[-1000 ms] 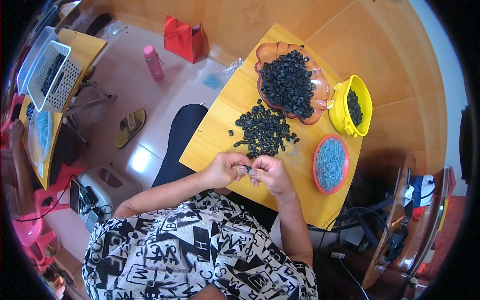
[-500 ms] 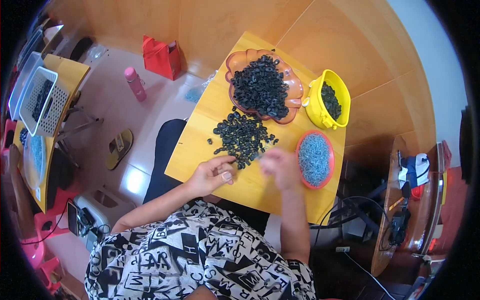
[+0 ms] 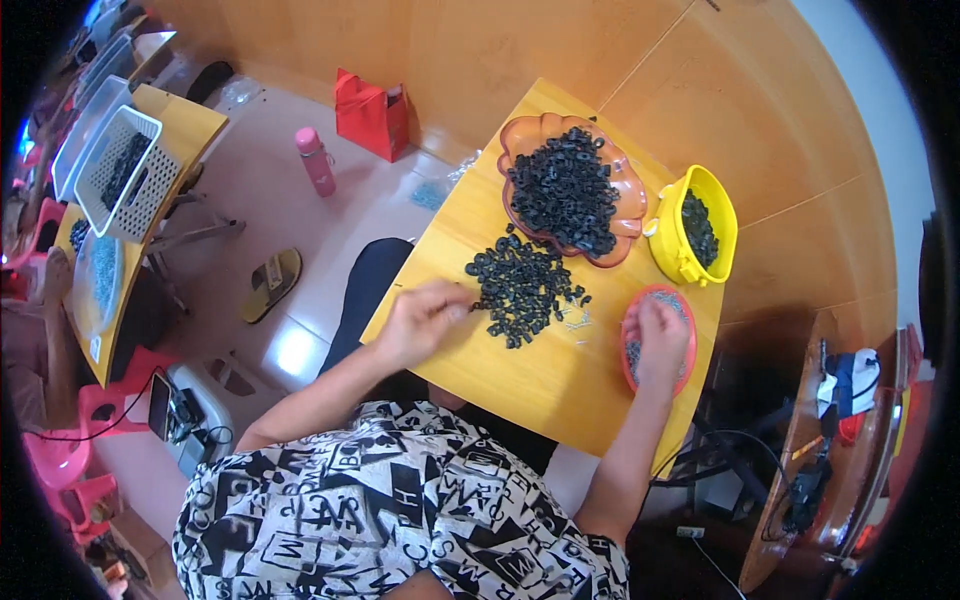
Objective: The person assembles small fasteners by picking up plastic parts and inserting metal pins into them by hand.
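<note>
My left hand (image 3: 425, 318) is at the left edge of a loose pile of small black plastic parts (image 3: 520, 290), its thumb and fingers pinched on one small black part (image 3: 474, 306). My right hand (image 3: 655, 335) is over a red oval dish (image 3: 690, 322) of small silvery metal pins, fingers curled together and down among them. Whatever it pinches is hidden. A few loose pins (image 3: 578, 320) lie beside the pile. Behind the pile, an orange-brown scalloped tray (image 3: 628, 205) holds a heap of similar black parts.
A yellow bucket (image 3: 727, 215) with black parts stands at the table's right. The yellow table's (image 3: 450, 375) front edge is close to my lap. Left, on the floor, are a pink bottle (image 3: 315, 165), a red bag (image 3: 370, 115) and a slipper (image 3: 272, 285). Another person sits at a far-left table.
My right hand has moved right, from beside the pile to the red dish. My left hand stays by the pile's left edge, still pinching. The whole view has shifted to the right.
</note>
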`<action>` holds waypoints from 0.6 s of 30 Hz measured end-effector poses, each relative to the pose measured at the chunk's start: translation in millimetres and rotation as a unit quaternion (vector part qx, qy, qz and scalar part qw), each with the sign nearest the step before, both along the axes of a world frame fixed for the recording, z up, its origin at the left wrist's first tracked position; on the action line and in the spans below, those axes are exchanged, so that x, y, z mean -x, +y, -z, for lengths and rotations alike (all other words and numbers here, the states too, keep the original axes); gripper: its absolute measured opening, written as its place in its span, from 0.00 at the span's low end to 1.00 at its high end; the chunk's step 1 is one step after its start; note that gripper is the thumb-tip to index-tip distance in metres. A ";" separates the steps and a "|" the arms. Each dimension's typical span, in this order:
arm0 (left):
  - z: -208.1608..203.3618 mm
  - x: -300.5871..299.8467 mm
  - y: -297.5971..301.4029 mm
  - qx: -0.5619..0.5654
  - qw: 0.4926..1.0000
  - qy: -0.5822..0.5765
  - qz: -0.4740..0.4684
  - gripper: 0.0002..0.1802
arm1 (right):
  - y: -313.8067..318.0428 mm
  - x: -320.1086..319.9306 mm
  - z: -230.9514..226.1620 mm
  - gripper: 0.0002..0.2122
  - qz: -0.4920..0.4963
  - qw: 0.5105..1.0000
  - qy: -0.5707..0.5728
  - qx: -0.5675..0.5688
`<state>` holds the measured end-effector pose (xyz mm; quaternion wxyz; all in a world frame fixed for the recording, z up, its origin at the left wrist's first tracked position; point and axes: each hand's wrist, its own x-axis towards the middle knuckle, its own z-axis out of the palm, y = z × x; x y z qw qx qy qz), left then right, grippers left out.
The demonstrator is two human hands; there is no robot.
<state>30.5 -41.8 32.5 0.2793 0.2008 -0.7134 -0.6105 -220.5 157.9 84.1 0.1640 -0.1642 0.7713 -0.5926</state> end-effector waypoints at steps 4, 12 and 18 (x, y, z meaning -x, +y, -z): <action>2.5 18.2 -40.1 0.316 0.943 -0.070 -0.081 0.12 | 18.0 -44.0 39.8 0.06 -0.025 0.997 0.016 -0.077; 16.5 48.7 -37.3 0.355 0.921 -0.151 -0.062 0.12 | 24.7 -64.1 71.0 0.05 -0.003 0.983 0.139 -0.124; 23.2 51.7 -38.2 0.337 0.929 -0.135 -0.069 0.09 | 9.5 -66.3 68.8 0.06 -0.002 0.920 0.331 -0.207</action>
